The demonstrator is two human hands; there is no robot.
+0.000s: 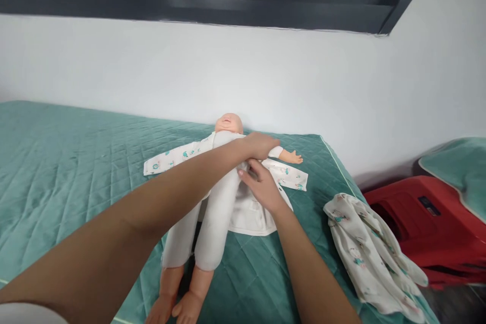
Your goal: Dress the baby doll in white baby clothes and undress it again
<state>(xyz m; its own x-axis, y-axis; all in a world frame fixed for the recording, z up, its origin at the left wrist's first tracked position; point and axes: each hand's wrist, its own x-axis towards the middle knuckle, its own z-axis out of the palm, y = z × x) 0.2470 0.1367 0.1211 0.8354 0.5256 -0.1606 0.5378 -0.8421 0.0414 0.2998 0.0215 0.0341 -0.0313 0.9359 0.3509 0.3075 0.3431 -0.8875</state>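
A baby doll (224,202) with a white cloth body lies on its back, its head toward the wall. Under it a white printed baby shirt (250,215) is spread open, one sleeve stretched to each side. My left hand (261,145) reaches across the doll's chest and is closed around the doll's arm on the right; the doll's hand (291,157) sticks out beyond it. Just below, my right hand (266,190) has its thumb and forefinger bent in at the shirt by the doll's side, pinching the cloth. Its other fingers are partly hidden.
A green quilted cover (83,147) lies beneath the doll, against a white wall (170,71). Crumpled printed baby clothing (364,253) lies at the right edge. Beyond that edge stands a red plastic chair (421,228) with green cloth (459,167) over it. A dark window frame (243,7) is above.
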